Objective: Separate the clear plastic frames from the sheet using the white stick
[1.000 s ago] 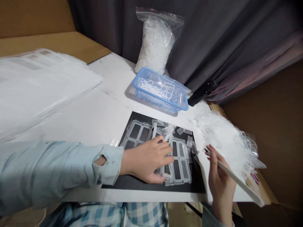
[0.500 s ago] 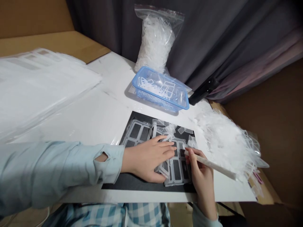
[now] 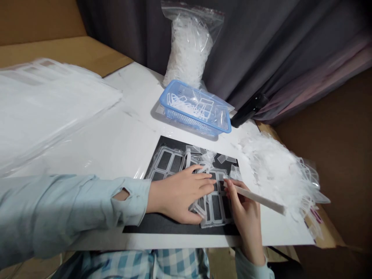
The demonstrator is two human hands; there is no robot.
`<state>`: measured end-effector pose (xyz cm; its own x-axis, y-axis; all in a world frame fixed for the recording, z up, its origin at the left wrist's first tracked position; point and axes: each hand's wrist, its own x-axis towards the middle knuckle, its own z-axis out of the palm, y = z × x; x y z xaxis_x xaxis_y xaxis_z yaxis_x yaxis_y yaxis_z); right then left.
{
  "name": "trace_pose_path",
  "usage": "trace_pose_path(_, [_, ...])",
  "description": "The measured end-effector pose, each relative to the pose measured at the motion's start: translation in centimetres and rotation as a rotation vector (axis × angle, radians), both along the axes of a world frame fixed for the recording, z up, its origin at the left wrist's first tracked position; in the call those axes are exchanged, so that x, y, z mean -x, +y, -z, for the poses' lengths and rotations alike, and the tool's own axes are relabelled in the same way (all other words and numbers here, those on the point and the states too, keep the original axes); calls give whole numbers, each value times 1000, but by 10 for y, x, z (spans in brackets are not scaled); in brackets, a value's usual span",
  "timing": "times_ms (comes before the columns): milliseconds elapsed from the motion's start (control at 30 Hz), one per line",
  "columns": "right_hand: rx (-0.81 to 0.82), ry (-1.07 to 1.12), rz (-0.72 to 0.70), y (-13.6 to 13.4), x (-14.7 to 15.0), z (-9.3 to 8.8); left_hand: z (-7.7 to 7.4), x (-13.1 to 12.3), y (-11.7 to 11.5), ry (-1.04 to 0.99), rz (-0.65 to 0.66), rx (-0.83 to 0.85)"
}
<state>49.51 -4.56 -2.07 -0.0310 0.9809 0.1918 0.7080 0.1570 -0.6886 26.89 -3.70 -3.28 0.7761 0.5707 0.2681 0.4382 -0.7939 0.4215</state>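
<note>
My left hand [image 3: 183,195] lies palm down with its fingers spread over a clear plastic sheet of rectangular frames [image 3: 215,209]. Part of that sheet is hidden beneath the palm. In my right hand [image 3: 247,213] is a flat whitish stick [image 3: 263,199], pinched by one end while the rest sticks out to the right. Its gripped tip touches or hovers just over the right edge of the sheet; I cannot tell which. Under all this is a black mat [image 3: 151,226]. Small clear rectangular pieces [image 3: 222,159] lie scattered at its far right.
A blue basket [image 3: 192,121] of white frames stands behind the mat, with a filled zip bag [image 3: 190,48] beyond it. White plastic scraps [image 3: 270,170] heap up at right. Plastic sheets [image 3: 52,104] are stacked at left. A black object [image 3: 250,110] leans by the curtain.
The whole view has shifted slightly. My right hand and the stick have moved a little, and the stick's far end sits slightly further left. My left hand stays in place on the sheet.
</note>
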Motion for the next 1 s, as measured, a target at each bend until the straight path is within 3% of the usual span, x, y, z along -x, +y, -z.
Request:
trace_pose_path(500, [-35, 29, -64, -2, 7, 4, -6, -8, 2, 118, -53, -66])
trace_pose_path(767, [36, -56, -50, -18, -2, -7, -7, -8, 2, 121, -63, -68])
trace_pose_path(1000, [-212, -110, -202, -17, -2, 4, -4, -7, 3, 97, -45, -88])
